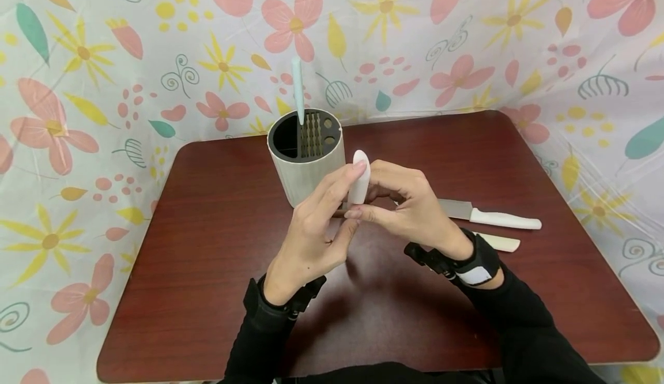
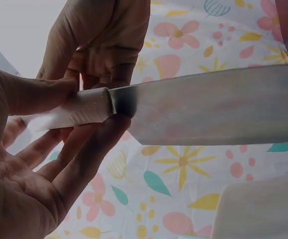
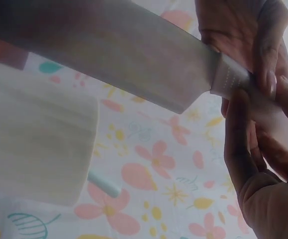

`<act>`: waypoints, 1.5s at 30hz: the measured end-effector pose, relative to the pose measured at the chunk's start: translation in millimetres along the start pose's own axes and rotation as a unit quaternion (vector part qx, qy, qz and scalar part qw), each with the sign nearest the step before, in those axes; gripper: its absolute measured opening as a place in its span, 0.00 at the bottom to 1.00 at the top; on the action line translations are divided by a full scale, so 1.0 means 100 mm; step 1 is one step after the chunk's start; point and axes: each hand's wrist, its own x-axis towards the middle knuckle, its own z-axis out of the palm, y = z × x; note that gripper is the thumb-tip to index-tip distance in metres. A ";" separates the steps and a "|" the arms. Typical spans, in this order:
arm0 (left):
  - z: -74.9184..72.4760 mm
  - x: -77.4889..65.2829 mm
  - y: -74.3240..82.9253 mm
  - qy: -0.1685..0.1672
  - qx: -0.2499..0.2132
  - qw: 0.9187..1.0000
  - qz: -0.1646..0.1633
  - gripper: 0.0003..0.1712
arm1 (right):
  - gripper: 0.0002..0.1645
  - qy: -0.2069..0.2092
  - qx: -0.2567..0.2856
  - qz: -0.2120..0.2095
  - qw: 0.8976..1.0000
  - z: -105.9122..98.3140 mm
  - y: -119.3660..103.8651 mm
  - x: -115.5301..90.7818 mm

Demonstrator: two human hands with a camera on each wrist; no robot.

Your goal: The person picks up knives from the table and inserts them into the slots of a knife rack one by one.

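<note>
Both hands hold a broad-bladed kitchen knife, its white handle up and its blade pointing down. The left hand has its thumb and fingertips on the handle. From the other side, the right hand pinches the handle too. In the left wrist view the wide blade stretches to the right from the handle. Just behind the hands stands a white round knife block with a black slotted top, also seen in the right wrist view as a pale cylinder. The head view mostly hides the blade.
A light blue handle sticks up from the block. To the right of the right hand, a white-handled knife and a cream handle lie on the brown table. A flowered cloth hangs behind.
</note>
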 end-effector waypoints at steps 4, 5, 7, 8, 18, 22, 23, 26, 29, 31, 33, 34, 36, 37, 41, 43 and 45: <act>-0.05 0.01 0.03 0.001 -0.019 1.000 -0.008 0.35 | 0.13 -0.002 0.037 0.012 0.999 0.01 0.00 0.02; -0.06 0.01 0.04 0.001 -0.027 1.000 -0.010 0.36 | 0.13 -0.001 0.037 0.008 0.999 0.01 0.01 0.02; -0.08 0.01 0.05 0.000 -0.039 0.999 -0.010 0.35 | 0.14 0.003 0.041 -0.003 0.999 0.01 0.02 0.04; -0.09 0.02 0.05 -0.001 -0.045 0.999 -0.010 0.35 | 0.14 0.005 0.042 -0.008 0.999 0.02 0.02 0.05; -0.23 0.03 0.14 0.015 -0.047 0.999 -0.016 0.35 | 0.18 0.076 -0.048 0.008 0.996 0.02 0.07 0.15; -0.27 0.04 0.16 0.025 -0.044 0.999 -0.010 0.36 | 0.17 0.087 -0.072 0.025 0.993 0.03 0.12 0.21; -0.28 0.04 0.17 0.027 -0.043 0.999 -0.008 0.36 | 0.16 0.090 -0.076 0.029 0.993 0.04 0.13 0.22; -0.31 0.05 0.18 0.034 -0.040 0.999 -0.006 0.37 | 0.16 0.096 -0.073 0.040 0.992 0.06 0.19 0.28; -0.34 0.07 0.20 0.039 -0.036 0.999 -0.004 0.36 | 0.16 0.102 -0.071 0.056 0.991 0.08 0.25 0.34; -0.36 0.08 0.21 0.043 -0.035 0.998 -0.001 0.37 | 0.16 0.106 -0.074 0.068 0.989 0.09 0.29 0.37; -0.38 0.09 0.22 0.046 -0.035 0.998 0.003 0.37 | 0.17 0.106 -0.082 0.078 0.988 0.10 0.34 0.40; -0.39 0.09 0.23 0.048 -0.036 0.998 0.005 0.38 | 0.17 0.106 -0.084 0.083 0.987 0.11 0.36 0.42; -0.40 0.10 0.23 0.051 -0.036 0.998 0.006 0.38 | 0.17 0.106 -0.094 0.091 0.986 0.12 0.41 0.45; -0.41 0.10 0.23 0.053 -0.037 0.998 0.005 0.38 | 0.17 0.106 -0.096 0.095 0.985 0.13 0.43 0.46; -0.44 0.10 0.25 0.061 -0.035 0.998 0.008 0.39 | 0.18 0.105 -0.094 0.120 0.983 0.17 0.51 0.52; -0.45 0.11 0.26 0.066 -0.032 0.997 0.010 0.40 | 0.18 0.101 -0.091 0.133 0.982 0.18 0.56 0.54; -0.47 0.13 0.26 0.070 -0.031 0.997 0.014 0.40 | 0.18 0.098 -0.106 0.146 0.979 0.19 0.61 0.57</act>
